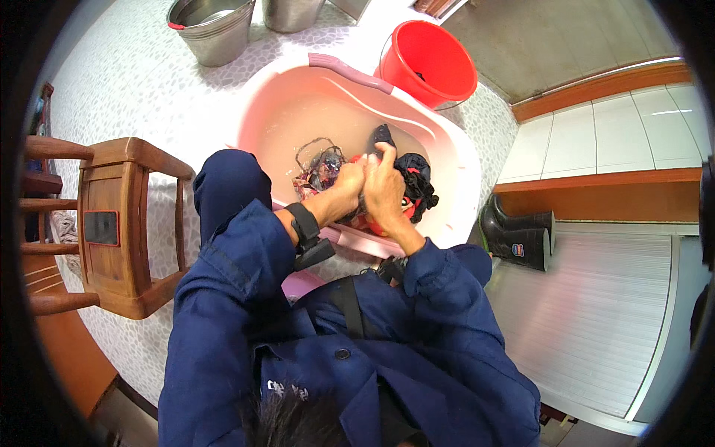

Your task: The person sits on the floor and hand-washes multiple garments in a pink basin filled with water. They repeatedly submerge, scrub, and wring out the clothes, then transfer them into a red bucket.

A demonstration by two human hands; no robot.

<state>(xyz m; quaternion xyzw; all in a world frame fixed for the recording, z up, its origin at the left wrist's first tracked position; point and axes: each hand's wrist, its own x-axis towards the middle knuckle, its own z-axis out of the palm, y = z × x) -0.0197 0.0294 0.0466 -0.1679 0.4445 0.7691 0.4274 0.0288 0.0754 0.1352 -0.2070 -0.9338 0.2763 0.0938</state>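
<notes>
A pink plastic tub (466, 162) of cloudy water lies before me. Over its near side my left hand (347, 183) and my right hand (384, 187) meet, closed on a dark wet cloth (382, 136) whose end sticks up beyond the fingers. Patterned fabric (324, 170) floats left of my hands. Black cloth with red parts (418, 173) lies right of them, partly hidden by my right hand. The lower part of the held cloth is hidden by my hands.
A red bucket (408, 61) stands beyond the tub, with metal buckets (220, 42) at the upper left. A wooden chair (120, 223) carrying a dark phone-like device (101, 227) is at left. Black rubber boots (516, 243) stand at right.
</notes>
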